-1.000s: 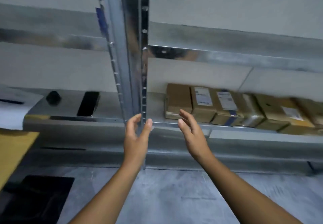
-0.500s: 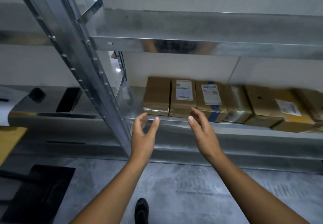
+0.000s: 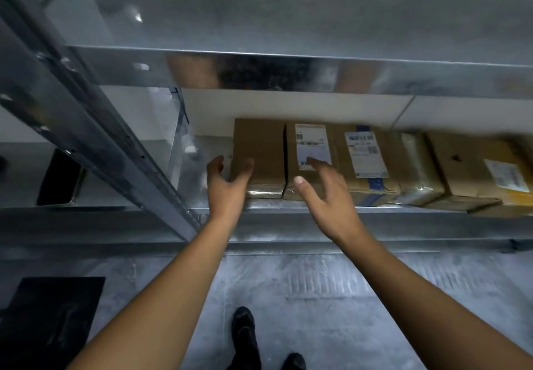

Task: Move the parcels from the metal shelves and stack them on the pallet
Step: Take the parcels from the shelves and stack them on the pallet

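Note:
Several brown cardboard parcels lie side by side on a metal shelf [image 3: 288,211]. The leftmost is a plain parcel [image 3: 261,144]; beside it sits a parcel with a white label [image 3: 313,144], then a parcel with blue tape [image 3: 366,156], and further right a yellow-toned parcel [image 3: 484,167]. My left hand [image 3: 227,188] is open at the plain parcel's left front corner. My right hand [image 3: 326,193] is open with its fingers stretched over the front of the labelled parcel. Neither hand grips anything. No pallet is in view.
A slanted metal upright [image 3: 95,139] stands left of my left arm. The shelf above [image 3: 288,64] overhangs the parcels. A black tray [image 3: 60,179] lies on the neighbouring shelf at left. A black mat [image 3: 49,320] and my shoes [image 3: 245,335] are on the grey floor.
Both hands have moved forward from the shelf's front edge to the two leftmost parcels. The view has come closer to the shelf.

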`<action>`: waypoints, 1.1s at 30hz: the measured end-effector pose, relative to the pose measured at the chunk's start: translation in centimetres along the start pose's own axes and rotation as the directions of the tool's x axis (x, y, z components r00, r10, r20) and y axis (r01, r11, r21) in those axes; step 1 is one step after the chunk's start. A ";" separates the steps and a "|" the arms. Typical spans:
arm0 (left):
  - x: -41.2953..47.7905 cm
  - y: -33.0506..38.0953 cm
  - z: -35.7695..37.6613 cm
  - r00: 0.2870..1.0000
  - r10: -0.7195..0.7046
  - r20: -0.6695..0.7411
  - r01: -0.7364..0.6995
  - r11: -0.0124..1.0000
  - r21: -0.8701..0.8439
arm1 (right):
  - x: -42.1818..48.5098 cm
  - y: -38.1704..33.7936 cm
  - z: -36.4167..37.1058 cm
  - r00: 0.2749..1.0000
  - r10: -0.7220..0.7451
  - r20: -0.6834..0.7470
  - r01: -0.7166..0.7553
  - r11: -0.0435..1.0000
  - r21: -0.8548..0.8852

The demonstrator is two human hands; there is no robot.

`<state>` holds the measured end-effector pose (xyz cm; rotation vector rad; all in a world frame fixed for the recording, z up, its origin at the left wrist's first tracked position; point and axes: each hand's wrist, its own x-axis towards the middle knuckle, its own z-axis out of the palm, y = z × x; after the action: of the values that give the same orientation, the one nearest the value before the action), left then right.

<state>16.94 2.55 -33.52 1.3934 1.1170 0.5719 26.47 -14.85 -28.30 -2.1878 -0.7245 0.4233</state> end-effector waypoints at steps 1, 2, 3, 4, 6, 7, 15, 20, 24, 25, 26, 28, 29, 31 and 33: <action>0.6 -0.3 0.5 1.000 -0.030 -0.002 0.030 0.999 -0.014 | 0.4 -0.1 0.3 1.000 0.015 0.005 -0.015 1.000 -0.011; 1.1 -0.6 0.9 0.998 -0.060 0.001 0.060 0.998 -0.030 | 0.8 -0.1 0.6 1.000 0.028 0.012 -0.027 0.999 -0.019; 1.5 -0.8 1.4 0.996 -0.085 0.007 0.085 0.995 -0.044 | 1.0 -0.1 0.9 0.999 0.035 0.016 -0.034 0.999 -0.023; 1.8 -1.0 1.7 0.995 -0.099 0.009 0.100 0.994 -0.052 | 1.3 -0.2 1.2 0.999 0.039 0.018 -0.038 0.999 -0.027; 2.1 -1.4 2.1 0.995 -0.100 -0.010 0.099 0.991 -0.086 | 1.7 -0.4 1.5 0.999 0.050 0.021 -0.049 0.998 -0.043; 2.1 -1.5 2.2 0.995 -0.095 -0.023 0.092 0.989 -0.114 | 1.9 -0.4 1.6 0.998 0.058 0.025 -0.056 0.997 -0.052; -0.5 -1.6 1.2 0.994 -0.102 -0.048 0.092 0.979 -0.180 | 1.2 -1.3 1.6 0.998 0.047 0.039 -0.046 0.999 -0.006; -4.0 -3.0 -0.3 0.973 -0.188 -0.135 0.148 0.953 -0.264 | -1.0 -1.7 2.1 0.995 -0.029 0.091 0.022 0.997 0.072; -7.1 -3.5 -1.5 0.963 -0.207 -0.175 0.148 0.942 -0.301 | -2.9 -1.1 2.8 0.987 -0.070 0.145 0.048 0.987 0.151; -8.1 -3.4 -1.7 0.965 -0.194 -0.174 0.134 0.941 -0.310 | -3.4 -0.8 2.9 0.985 -0.073 0.157 0.045 0.984 0.174; -9.2 -3.3 -1.9 0.968 -0.180 -0.173 0.120 0.942 -0.313 | -3.9 -0.6 3.0 0.983 -0.072 0.168 0.036 0.978 0.204; -11.7 -3.2 -2.1 0.974 -0.145 -0.174 0.082 0.942 -0.326 | -5.2 -0.1 2.9 0.977 -0.050 0.207 -0.009 0.961 0.275; -13.0 -3.3 -2.2 0.976 -0.129 -0.178 0.062 0.939 -0.339 | -6.0 0.2 2.8 0.973 -0.048 0.227 -0.023 0.954 0.300; -15.7 -3.3 -2.1 0.975 -0.101 -0.196 0.026 0.936 -0.351 | -7.7 0.8 2.6 0.966 -0.074 0.247 -0.015 0.940 0.340; -18.3 -3.4 -2.2 0.972 -0.084 -0.220 0.002 0.938 -0.347 | -9.2 1.5 2.6 0.960 -0.112 0.256 0.011 0.930 0.368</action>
<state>6.41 -12.80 -31.35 1.0129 1.1636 0.8721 18.48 -19.87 -30.53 -1.7706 -0.7900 0.7743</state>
